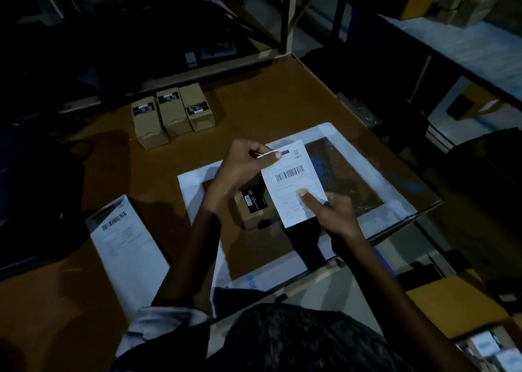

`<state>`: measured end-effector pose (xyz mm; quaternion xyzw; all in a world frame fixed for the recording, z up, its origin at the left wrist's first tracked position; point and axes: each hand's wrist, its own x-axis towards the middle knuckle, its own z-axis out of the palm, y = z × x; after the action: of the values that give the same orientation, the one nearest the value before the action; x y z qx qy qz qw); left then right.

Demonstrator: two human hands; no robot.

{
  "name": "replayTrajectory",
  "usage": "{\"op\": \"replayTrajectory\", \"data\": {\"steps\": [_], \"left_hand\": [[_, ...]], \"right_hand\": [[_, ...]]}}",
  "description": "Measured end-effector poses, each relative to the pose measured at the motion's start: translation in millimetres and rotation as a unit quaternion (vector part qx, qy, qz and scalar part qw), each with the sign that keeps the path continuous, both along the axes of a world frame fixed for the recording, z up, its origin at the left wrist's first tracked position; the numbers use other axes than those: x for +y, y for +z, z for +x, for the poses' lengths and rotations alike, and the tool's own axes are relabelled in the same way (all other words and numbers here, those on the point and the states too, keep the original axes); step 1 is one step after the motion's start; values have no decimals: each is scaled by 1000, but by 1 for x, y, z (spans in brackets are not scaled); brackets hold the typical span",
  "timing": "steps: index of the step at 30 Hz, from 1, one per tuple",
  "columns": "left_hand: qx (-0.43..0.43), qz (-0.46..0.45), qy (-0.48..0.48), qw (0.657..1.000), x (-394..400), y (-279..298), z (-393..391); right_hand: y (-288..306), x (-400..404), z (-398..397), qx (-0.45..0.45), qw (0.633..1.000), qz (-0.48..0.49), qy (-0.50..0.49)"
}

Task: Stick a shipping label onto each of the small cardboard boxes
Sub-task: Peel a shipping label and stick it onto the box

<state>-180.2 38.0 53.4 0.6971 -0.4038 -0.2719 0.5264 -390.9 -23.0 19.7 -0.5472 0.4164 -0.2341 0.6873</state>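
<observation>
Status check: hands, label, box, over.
Left hand pinches label top; right hand grips its lower edge. Box beneath, not yet labelled. Nothing blocking.

Both your forearms rise from the bottom of the frame and meet near its centre. Your left hand [243,168] sits slightly above and left of centre, wrist bent, fingers curled and thumb pressed against the forefinger in a pinch that points right. Your right hand [330,213] lies just below and right of it, palm turned up and leftward, thumb stretched out flat toward the upper left, the other fingers curled underneath. The two hands are near but apart.
</observation>
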Motion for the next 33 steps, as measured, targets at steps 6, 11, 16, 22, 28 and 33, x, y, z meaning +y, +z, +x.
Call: {"op": "replayTrajectory", "data": {"steps": [6,11,16,22,28,33], "left_hand": [[1,15,-74,997,-14,-15,5],[9,43,-41,998,-23,-20,9],[26,77,8,997,-18,-31,11],[50,87,45,994,-7,-43,7],[45,118,55,990,-7,-40,5],[30,131,58,989,-9,-40,2]], "right_hand": [[-9,14,-6,-12,997,55,-59],[-10,13,0,-10,994,79,-75],[-17,6,6,7,998,55,-43],[-25,-3,6,-11,998,61,-16],[-34,-15,3,1,997,72,21],[-37,-16,4,11,997,77,10]]}}
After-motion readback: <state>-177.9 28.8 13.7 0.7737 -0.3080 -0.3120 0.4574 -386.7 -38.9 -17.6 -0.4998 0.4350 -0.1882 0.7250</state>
